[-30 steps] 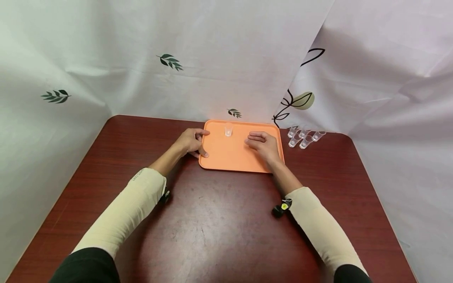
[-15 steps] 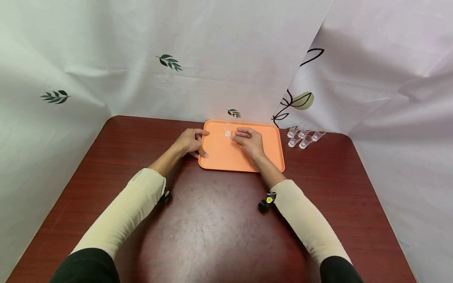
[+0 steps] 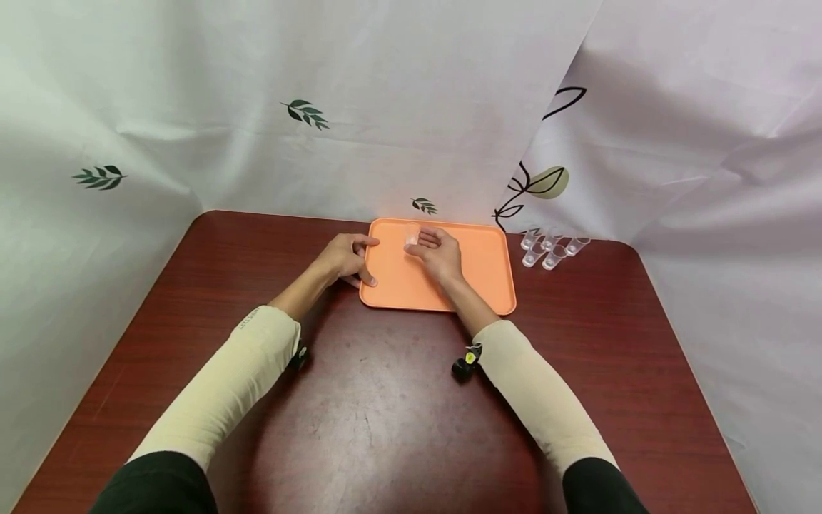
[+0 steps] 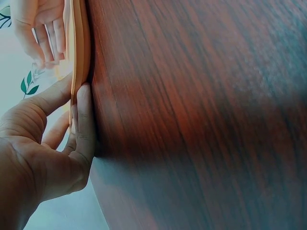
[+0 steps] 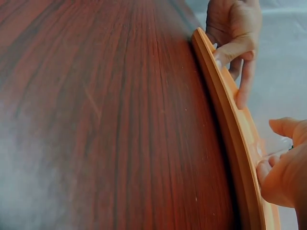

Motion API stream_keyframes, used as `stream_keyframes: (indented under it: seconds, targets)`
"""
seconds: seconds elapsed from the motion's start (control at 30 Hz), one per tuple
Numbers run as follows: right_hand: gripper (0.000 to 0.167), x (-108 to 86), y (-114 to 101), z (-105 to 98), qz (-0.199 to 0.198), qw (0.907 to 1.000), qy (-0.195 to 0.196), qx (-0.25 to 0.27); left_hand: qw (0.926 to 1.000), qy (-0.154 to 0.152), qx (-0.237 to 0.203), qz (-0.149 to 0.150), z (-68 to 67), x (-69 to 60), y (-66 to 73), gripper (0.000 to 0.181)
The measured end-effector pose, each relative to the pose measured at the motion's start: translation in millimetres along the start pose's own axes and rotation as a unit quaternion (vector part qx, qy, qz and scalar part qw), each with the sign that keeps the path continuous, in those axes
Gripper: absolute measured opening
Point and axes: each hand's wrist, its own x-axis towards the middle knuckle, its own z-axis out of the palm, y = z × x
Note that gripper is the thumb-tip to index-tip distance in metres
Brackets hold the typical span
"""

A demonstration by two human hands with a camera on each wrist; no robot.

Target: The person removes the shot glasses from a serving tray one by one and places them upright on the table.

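My left hand (image 3: 345, 257) grips the left edge of an orange tray (image 3: 484, 264) at the back of the table. In the left wrist view, the fingers (image 4: 85, 120) of that hand pinch the tray's rim. A small clear plastic cup (image 3: 412, 230) stands upright on the tray near its far side. My right hand (image 3: 442, 258) is over the tray, just right of the cup, with thumb and fingers apart on either side of it. The right wrist view shows the cup only faintly, by the right hand (image 5: 288, 165); whether they touch I cannot tell.
Several more clear cups (image 3: 554, 258) stand on the dark red wooden table (image 3: 385, 400), to the right of the tray. A white patterned curtain (image 3: 359, 164) hangs right behind the tray and the table's back edge.
My right hand has moved left across the tray, from its right part to beside the cup. The left hand stays on the tray's edge, and the cup has not moved.
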Motion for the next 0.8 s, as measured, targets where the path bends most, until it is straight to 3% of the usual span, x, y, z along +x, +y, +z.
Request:
stream_keyframes:
  seconds: [0.4,0.8]
  targets:
    - [0.049,2.0,3.2,8.1,-0.006,0.9994,0.031,-0.012,1.0000,-0.003,-0.001,-0.001,1.9,1.5,-1.6,0.097]
    - [0.031,-3.0,0.3,5.0,0.000,0.9997,0.022,-0.014,1.0000,0.001,0.007,-0.003,-0.5,0.8,-0.7,0.095]
